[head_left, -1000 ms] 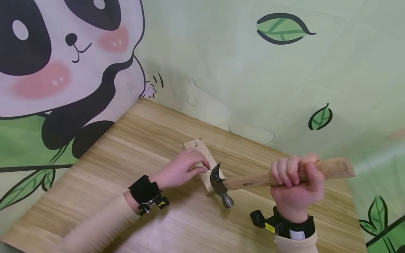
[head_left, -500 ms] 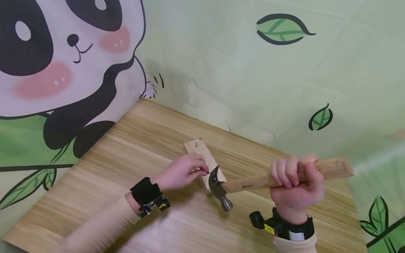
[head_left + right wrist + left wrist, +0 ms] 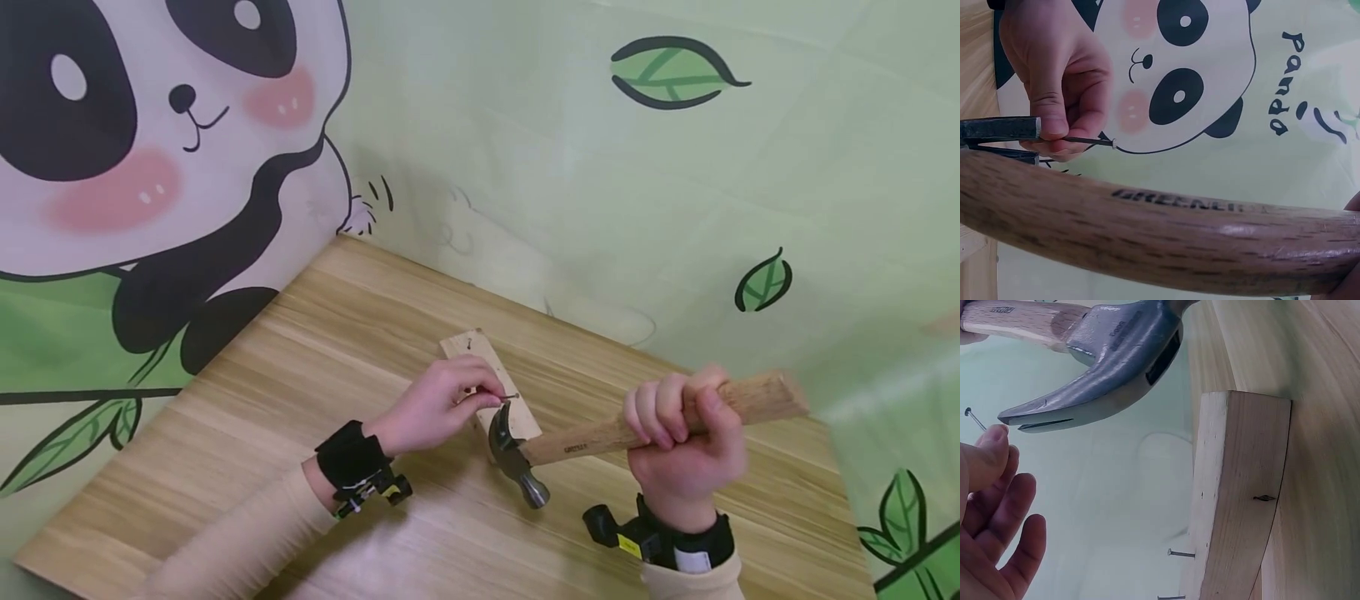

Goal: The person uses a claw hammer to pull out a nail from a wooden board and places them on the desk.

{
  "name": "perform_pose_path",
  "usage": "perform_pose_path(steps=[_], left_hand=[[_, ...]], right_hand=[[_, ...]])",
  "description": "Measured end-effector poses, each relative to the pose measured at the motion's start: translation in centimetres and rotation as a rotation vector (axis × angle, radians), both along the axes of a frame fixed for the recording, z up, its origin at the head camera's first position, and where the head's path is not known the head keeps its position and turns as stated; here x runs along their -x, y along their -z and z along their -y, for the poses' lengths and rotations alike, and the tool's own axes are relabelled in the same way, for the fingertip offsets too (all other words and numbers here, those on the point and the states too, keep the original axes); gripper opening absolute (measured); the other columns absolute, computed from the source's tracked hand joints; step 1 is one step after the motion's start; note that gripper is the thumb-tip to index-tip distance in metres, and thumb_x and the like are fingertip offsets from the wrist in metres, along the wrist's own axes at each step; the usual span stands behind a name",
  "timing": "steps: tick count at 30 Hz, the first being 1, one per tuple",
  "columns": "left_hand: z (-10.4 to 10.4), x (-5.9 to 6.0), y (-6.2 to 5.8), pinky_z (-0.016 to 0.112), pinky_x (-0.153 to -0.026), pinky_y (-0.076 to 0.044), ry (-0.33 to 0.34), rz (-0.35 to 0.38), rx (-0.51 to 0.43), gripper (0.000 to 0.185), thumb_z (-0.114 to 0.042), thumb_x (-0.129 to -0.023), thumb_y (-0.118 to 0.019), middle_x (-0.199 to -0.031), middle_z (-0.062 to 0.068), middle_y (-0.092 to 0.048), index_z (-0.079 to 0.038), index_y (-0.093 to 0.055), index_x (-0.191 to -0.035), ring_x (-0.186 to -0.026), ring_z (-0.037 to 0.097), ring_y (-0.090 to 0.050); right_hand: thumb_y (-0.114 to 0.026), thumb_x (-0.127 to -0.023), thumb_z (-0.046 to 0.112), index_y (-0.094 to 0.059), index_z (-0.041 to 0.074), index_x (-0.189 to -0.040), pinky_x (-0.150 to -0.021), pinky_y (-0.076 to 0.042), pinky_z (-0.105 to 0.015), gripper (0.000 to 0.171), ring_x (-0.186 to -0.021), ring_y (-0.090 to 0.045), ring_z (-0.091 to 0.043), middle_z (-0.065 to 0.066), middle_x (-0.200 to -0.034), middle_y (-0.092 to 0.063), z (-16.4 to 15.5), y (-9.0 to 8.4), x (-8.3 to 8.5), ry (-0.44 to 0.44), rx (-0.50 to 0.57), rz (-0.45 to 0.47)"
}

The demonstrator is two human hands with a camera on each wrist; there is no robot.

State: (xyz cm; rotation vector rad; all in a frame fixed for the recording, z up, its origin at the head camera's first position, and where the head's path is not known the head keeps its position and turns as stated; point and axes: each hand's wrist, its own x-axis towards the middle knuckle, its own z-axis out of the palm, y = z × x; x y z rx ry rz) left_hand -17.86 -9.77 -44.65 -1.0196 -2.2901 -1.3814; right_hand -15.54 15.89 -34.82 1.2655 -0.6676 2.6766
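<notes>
My left hand (image 3: 438, 402) pinches a nail (image 3: 1090, 142) between thumb and fingertips, its head pointing away from the fingers. The nail is held above the wooden block (image 3: 1254, 450), beside the claw tips of a hammer (image 3: 512, 454). My right hand (image 3: 686, 440) grips the hammer's wooden handle, fingers wrapped round it, the steel head hanging over the block with the claw toward my left hand. In the left wrist view, two nails stand partly sunk in the block, one nail (image 3: 1182, 554) above another nail (image 3: 1171, 598).
The block lies on a wood-grain table (image 3: 360, 308). Behind stands a pale green backdrop (image 3: 525, 150) with a printed panda (image 3: 225, 167) and leaves. Black wrist straps with small cameras are on both wrists.
The hammer and right hand have shifted slightly left, the head a little lower. The nail in my left hand now extends past the claw tips to the right, with its head showing.
</notes>
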Motion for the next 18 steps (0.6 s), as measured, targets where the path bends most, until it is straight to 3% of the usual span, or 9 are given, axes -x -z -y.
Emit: perform_pose_path(steps=[4, 8, 14, 18], left_hand=[[0.5, -0.2, 0.1, 0.028, -0.085, -0.057, -0.018, 0.052, 0.006, 0.007, -0.002, -0.097, -0.077, -0.100, 0.001, -0.076, -0.006, -0.079, -0.102, -0.096, 0.012, -0.068], [2.1, -0.5, 0.7, 0.030, -0.082, -0.057, -0.107, 0.149, 0.047, 0.012, -0.002, -0.095, -0.079, -0.101, -0.001, -0.077, -0.008, -0.081, -0.105, -0.093, 0.012, -0.069], [6.9, -0.9, 2.8, 0.034, -0.081, -0.057, -0.245, 0.425, 0.151, 0.010, -0.005, -0.097, -0.078, -0.099, -0.001, -0.078, -0.005, -0.082, -0.106, -0.090, 0.012, -0.069], [10.3, -1.2, 3.8, 0.033, -0.073, -0.055, -0.304, 0.569, 0.262, 0.005, -0.006, -0.097, -0.077, -0.087, 0.002, -0.075, -0.002, -0.080, -0.097, -0.078, 0.013, -0.066]], right_hand=[[-0.037, -0.098, 0.005, -0.026, 0.010, -0.071, -0.041, -0.025, -0.022, 0.029, -0.042, -0.027, -0.009, 0.003, -0.055, -0.025, 0.1, 0.0, 0.1, -0.003, -0.001, -0.005], [-0.036, -0.098, 0.004, -0.026, 0.010, -0.071, -0.041, -0.025, -0.022, 0.029, -0.042, -0.027, -0.009, 0.003, -0.055, -0.024, 0.1, 0.1, 0.1, 0.016, -0.011, -0.002], [-0.034, -0.098, 0.001, -0.026, 0.011, -0.070, -0.040, -0.024, -0.022, 0.031, -0.042, -0.026, -0.009, 0.003, -0.054, -0.025, -0.2, 0.4, 0.0, 0.079, -0.063, 0.023], [-0.032, -0.098, -0.001, -0.027, 0.011, -0.070, -0.040, -0.024, -0.023, 0.031, -0.042, -0.026, -0.010, 0.002, -0.054, -0.025, -0.3, 0.5, 0.1, 0.118, -0.109, 0.041]])
